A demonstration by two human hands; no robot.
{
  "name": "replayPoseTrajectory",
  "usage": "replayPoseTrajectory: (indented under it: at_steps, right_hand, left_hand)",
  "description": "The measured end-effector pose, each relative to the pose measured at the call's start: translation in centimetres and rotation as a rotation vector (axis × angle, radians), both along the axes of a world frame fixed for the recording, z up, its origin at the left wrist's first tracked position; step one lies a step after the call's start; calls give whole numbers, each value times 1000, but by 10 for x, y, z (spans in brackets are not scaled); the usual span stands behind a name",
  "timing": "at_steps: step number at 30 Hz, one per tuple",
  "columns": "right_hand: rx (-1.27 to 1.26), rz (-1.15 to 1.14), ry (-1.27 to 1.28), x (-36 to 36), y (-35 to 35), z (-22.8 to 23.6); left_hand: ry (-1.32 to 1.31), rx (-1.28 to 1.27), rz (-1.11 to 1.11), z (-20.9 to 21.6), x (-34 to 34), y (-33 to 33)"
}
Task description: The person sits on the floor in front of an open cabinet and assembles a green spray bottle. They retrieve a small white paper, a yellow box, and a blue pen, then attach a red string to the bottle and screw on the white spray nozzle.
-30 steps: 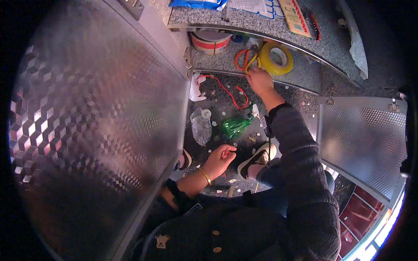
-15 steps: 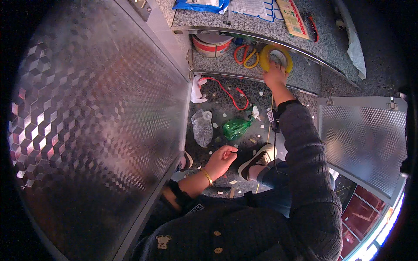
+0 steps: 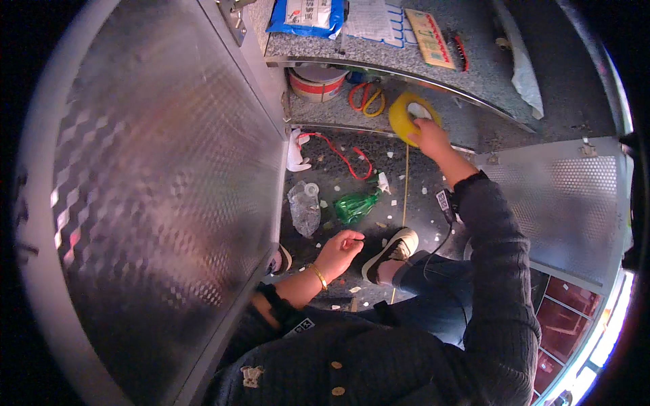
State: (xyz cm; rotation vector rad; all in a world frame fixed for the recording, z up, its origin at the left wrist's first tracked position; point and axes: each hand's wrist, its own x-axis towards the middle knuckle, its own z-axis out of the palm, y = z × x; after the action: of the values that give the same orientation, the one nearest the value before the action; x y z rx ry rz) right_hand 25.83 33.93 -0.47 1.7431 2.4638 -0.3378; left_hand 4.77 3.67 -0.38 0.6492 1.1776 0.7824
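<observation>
My right hand (image 3: pixel 431 137) grips the lower right side of a roll of yellow tape (image 3: pixel 401 120), its fingers closed over the rim. The roll is tilted at the front edge of the lower cabinet shelf; whether it still touches the shelf I cannot tell. Scissors (image 3: pixel 373 103) with one orange and one yellow handle lie just left of the roll. Low over the floor, in front of my body, my left hand (image 3: pixel 337 254) is loosely curled, with nothing visible in it. A green spray bottle (image 3: pixel 355 207) on the floor is the thing nearest to it.
A round tub (image 3: pixel 317 86) stands on the lower shelf. A clear plastic bottle (image 3: pixel 304 211), a red cord (image 3: pixel 343 157) and a white glove-like item (image 3: pixel 296 150) lie on the floor. Metal doors flank me, a large one (image 3: pixel 169 176) left and another (image 3: pixel 562 210) right. Above, the counter holds a blue packet (image 3: pixel 277 20).
My right hand has drawn the tape roll toward me, out to the shelf's front edge, and the roll has tilted. My left hand stays about where it was. The whole view has shifted slightly.
</observation>
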Motion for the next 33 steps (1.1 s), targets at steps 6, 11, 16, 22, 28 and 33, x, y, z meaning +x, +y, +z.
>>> replayPoseTrajectory:
  at_steps: [6,11,16,22,28,33]
  right_hand:
    - [-499,73,252,10,-59,122]
    - [-323,238,322,23,-101,248]
    - [-71,67,414,41,-73,289]
    - [177,-59,246,49,28,252]
    - [409,-54,51,41,51,215]
    - [647,10,486,-32,-23,219]
  left_hand:
    - [28,70,-11,10,0,0]
    - [-35,128,52,6,3,-5]
    - [-10,135,22,5,6,-8]
    - [42,146,-14,4,4,-5]
    - [71,175,-12,4,6,-2]
    - [100,158,-63,7,6,2]
